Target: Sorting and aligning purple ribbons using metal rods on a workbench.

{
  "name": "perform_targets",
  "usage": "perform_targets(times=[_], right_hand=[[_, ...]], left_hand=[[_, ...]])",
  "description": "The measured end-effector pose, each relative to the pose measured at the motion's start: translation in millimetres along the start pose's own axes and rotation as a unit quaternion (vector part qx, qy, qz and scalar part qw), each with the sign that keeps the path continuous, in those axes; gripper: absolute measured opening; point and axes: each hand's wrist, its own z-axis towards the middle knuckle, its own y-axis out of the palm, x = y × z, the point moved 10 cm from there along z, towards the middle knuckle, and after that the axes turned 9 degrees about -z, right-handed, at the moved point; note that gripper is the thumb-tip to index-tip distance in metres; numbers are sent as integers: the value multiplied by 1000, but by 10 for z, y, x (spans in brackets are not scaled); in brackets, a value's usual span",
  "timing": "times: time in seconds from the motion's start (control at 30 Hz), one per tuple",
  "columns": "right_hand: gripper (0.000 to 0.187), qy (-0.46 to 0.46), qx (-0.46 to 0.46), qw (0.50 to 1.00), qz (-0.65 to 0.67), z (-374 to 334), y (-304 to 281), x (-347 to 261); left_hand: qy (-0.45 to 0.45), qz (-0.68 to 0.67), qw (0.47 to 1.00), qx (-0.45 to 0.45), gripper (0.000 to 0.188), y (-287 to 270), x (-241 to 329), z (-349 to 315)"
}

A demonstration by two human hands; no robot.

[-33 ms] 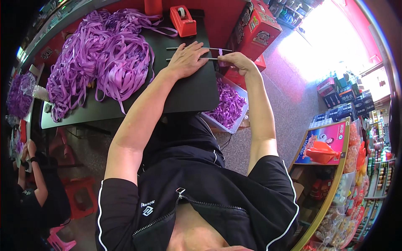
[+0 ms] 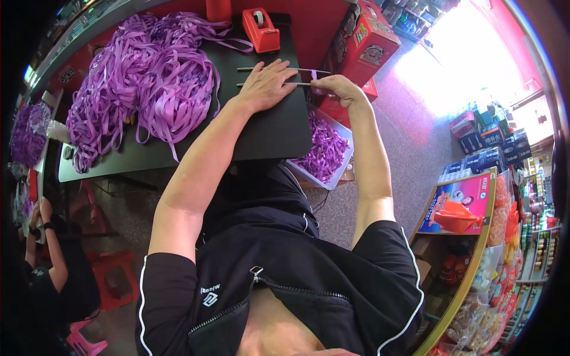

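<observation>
My left hand (image 2: 270,84) lies with its fingers stretched out over two thin metal rods (image 2: 245,85), pressing them to the black table (image 2: 261,133). The rods run side by side and stick out past the table's right edge. Near their right ends a short purple ribbon (image 2: 314,75) spans both rods. My right hand (image 2: 341,89) is closed in a pinch on that ribbon at the nearer rod; its fingertips are partly hidden. Left of my hands, a big tangled heap of purple ribbons (image 2: 172,89) covers much of the table.
A red tape dispenser (image 2: 261,32) stands at the table's far edge. Below my right hand is a clear plastic bin (image 2: 343,164) of purple ribbon pieces. Red cartons (image 2: 374,44) stand beyond it. At the far left a co-worker's hands (image 2: 41,210) are raised near red stools (image 2: 113,276).
</observation>
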Motion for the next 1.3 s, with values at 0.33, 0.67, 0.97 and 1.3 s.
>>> perform_targets(times=[0.33,0.67,0.97,1.3], right_hand=[[32,-33,-37,998,-43,-72,-84,-99],[25,-100,32,994,15,284,-184,-293],[15,-9,24,973,230,555,-207,221],[32,40,87,992,80,-109,-250,242]], left_hand=[[7,-10,1000,5,46,-2,28,-30],[-1,-3,1000,-2,46,-15,10,-16],[1,-2,1000,7,47,-16,12,-32],[-1,-3,1000,-1,46,7,-18,-28]])
